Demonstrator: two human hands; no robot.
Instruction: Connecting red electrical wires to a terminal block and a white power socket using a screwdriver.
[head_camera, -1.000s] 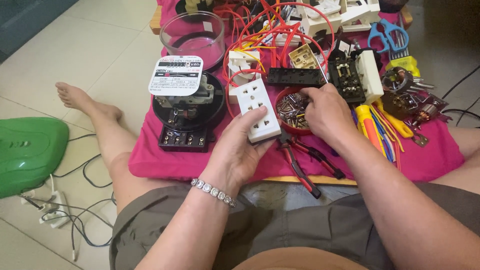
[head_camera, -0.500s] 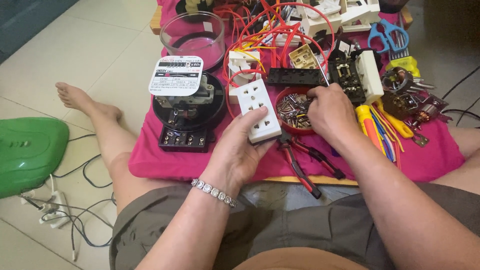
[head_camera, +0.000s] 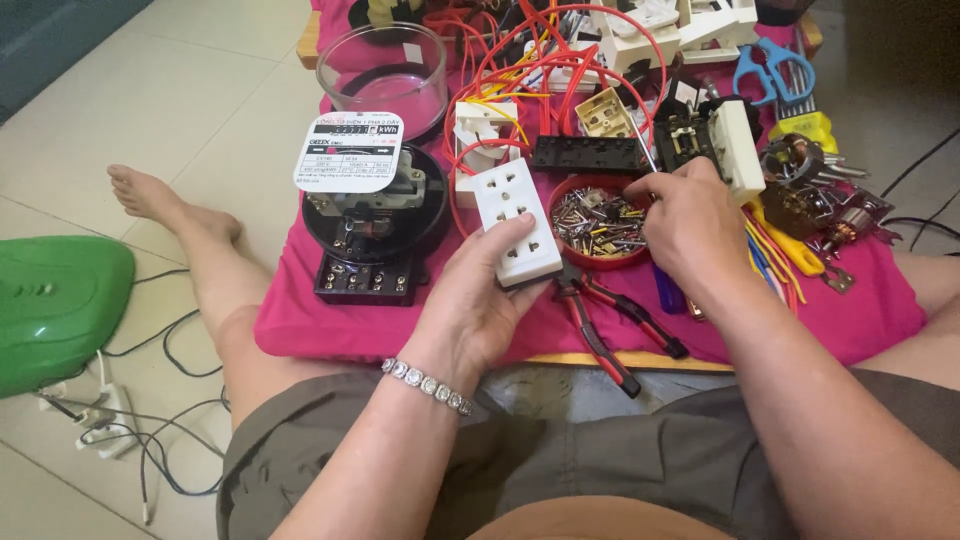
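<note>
My left hand (head_camera: 478, 300) grips a white rectangular multi-outlet socket (head_camera: 516, 222) from below, holding it above the pink cloth (head_camera: 300, 320). My right hand (head_camera: 690, 225) hovers at the right rim of a small red bowl (head_camera: 598, 222) full of metal screws, its fingertips pinched together over the screws. Whether a screw sits between the fingers cannot be seen. Red-handled pliers (head_camera: 610, 325) lie just below both hands.
A black electricity meter (head_camera: 368, 225) with a white label stands at left, a clear glass cover (head_camera: 382, 72) behind it. Red wires (head_camera: 560, 60), a black terminal strip (head_camera: 587, 153), white switch parts, blue scissors (head_camera: 768, 70) and screwdrivers (head_camera: 780, 245) crowd the cloth. A green object (head_camera: 55, 305) lies on the floor.
My right hand has shifted slightly up and right along the red bowl's rim. The left hand keeps the socket in nearly the same place.
</note>
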